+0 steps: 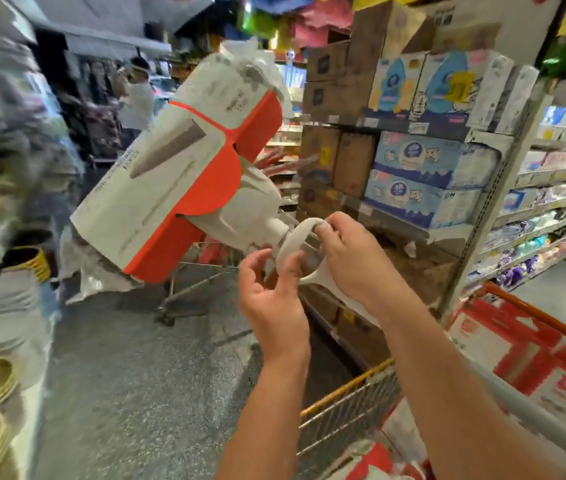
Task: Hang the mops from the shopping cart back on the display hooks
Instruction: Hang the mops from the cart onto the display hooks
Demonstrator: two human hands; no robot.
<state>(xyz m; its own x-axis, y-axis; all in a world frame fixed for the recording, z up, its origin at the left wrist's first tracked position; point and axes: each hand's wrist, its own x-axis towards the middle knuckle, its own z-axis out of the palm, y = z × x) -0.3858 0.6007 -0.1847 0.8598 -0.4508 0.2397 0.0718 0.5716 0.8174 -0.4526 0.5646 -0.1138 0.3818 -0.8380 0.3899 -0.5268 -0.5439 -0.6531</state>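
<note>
Packaged mop [170,168] up at centre, not yet hung; left hand [271,299] and right hand [354,261] pinched its white loop [295,237]; more mops [503,344] lay in cart [350,403], lower right.

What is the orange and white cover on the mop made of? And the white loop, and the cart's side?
The cover looks like matte cardboard: flat panels, sharp folded edges. The loop seems smooth white plastic, maybe rubbery, since it curves. The cart's side looks like metal wire mesh.

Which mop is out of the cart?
The white mop in orange-trimmed cardboard, held by the right hand; other mops lie in the wire cart.
</note>
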